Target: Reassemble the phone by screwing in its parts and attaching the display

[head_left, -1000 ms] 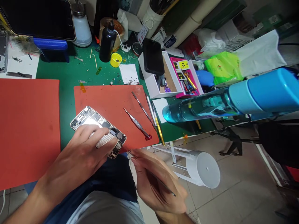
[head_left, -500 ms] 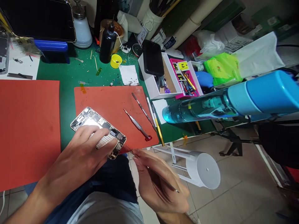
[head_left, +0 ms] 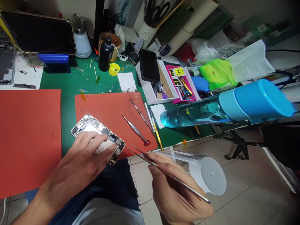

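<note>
My left hand (head_left: pixel 77 165) lies over an opened smartphone (head_left: pixel 93 128), gripping it with the fingers across a ribbed pale strip (head_left: pixel 104 146) and exposing the circuit board along its edges. The phone rests tilted on the smaller red silicone mat (head_left: pixel 105 106). My right hand (head_left: pixel 175 195) is shut on long steel tweezers (head_left: pixel 189 189). Their fine tips (head_left: pixel 132 148) point up and left, just off the phone's lower right corner and apart from it. Two slim steel tools (head_left: pixel 137 131) lie on the mat to the right of the phone.
A larger red mat (head_left: pixel 30 140) lies to the left on the green bench mat (head_left: pixel 65 78). Behind stand a black bottle (head_left: pixel 105 54), a white tool tray (head_left: pixel 161 87) and a tablet (head_left: pixel 37 32). A blue-capped transparent tube (head_left: pixel 225 107) reaches in from the right above the tiled floor (head_left: pixel 248 187).
My right hand has moved up and right, with the tweezers now longer in view and more level. My left hand stays on the phone. The whole view has shifted slightly.
</note>
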`<state>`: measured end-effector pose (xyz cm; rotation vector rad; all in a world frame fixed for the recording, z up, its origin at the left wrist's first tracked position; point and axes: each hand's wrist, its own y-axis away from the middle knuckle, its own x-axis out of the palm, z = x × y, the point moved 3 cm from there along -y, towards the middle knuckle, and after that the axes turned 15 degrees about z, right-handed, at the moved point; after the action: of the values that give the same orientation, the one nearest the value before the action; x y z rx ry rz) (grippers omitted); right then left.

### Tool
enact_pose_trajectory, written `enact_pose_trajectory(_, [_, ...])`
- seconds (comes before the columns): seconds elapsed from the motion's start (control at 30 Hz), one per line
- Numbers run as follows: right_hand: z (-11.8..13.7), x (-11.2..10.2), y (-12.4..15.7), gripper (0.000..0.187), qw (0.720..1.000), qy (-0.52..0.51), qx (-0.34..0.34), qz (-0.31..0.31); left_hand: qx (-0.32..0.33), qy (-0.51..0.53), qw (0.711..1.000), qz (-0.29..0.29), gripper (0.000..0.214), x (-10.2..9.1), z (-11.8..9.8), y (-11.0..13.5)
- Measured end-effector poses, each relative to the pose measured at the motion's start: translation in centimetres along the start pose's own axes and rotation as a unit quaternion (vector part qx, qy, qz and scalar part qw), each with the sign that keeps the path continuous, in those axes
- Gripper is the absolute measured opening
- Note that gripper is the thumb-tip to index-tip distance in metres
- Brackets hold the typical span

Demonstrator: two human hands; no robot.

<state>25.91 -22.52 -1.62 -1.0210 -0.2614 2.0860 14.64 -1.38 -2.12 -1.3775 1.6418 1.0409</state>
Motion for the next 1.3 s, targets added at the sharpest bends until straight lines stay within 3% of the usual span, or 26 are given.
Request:
enact_pose_trajectory(0.13, [-0.8, -1.7, -1.1, 0.029, 0.997, -0.011, 0.042, -0.071, -0.01, 0.029, 1.0, -0.004, 0.042, 0.3, 0.3, 0.3])
enact_pose_trajectory(0.3, [-3.4, -1.9, -3.0, 0.016, 0.99, -0.087, 0.104, -0.029, -0.016, 0.033, 0.999, -0.017, 0.048, 0.5, 0.4, 0.4])
enact_pose_trajectory(0.43, [-5.3, -1.2, -4.2, 0.018, 0.995, 0.004, 0.102, -0.002, -0.024, 0.032, 0.999, -0.024, 0.047, 0.5, 0.3, 0.4])
enact_pose_trajectory(0.53, [-5.7, -0.4, -4.7, 0.024, 0.995, 0.088, 0.037, 0.028, -0.032, 0.025, 0.999, -0.034, 0.047, 0.5, 0.4, 0.4])
enact_pose_trajectory(0.63, [-5.9, 0.4, -5.0, 0.032, 0.983, 0.172, -0.003, 0.058, -0.023, 0.003, 0.999, -0.049, 0.046, 0.5, 0.5, 0.5])
enact_pose_trajectory(0.73, [-6.4, 1.2, -5.5, 0.034, 0.972, 0.214, 0.001, 0.1, -0.022, -0.012, 0.998, -0.053, 0.046, 0.6, 0.6, 0.5])
enact_pose_trajectory(0.83, [-6.4, 1.8, -6.0, 0.032, 0.964, 0.232, 0.002, 0.131, -0.019, -0.012, 0.998, -0.052, 0.043, 0.5, 0.6, 0.5])
enact_pose_trajectory(0.93, [-5.5, 1.9, -6.1, 0.026, 0.966, 0.229, 0.003, 0.122, -0.025, 0.004, 0.999, -0.045, 0.046, 0.2, 0.3, 0.4])
enact_pose_trajectory(1.13, [-3.8, 2.3, -4.7, 0.012, 0.955, 0.26, 0.051, 0.136, -0.032, 0.018, 0.999, -0.013, 0.051, 0.0, 0.0, 0.4])
enact_pose_trajectory(1.3, [-3.2, 2.5, -4.5, 0.01, 0.959, 0.259, 0.02, 0.115, -0.029, -0.009, 0.999, -0.03, 0.046, 0.5, 0.1, 0.5])
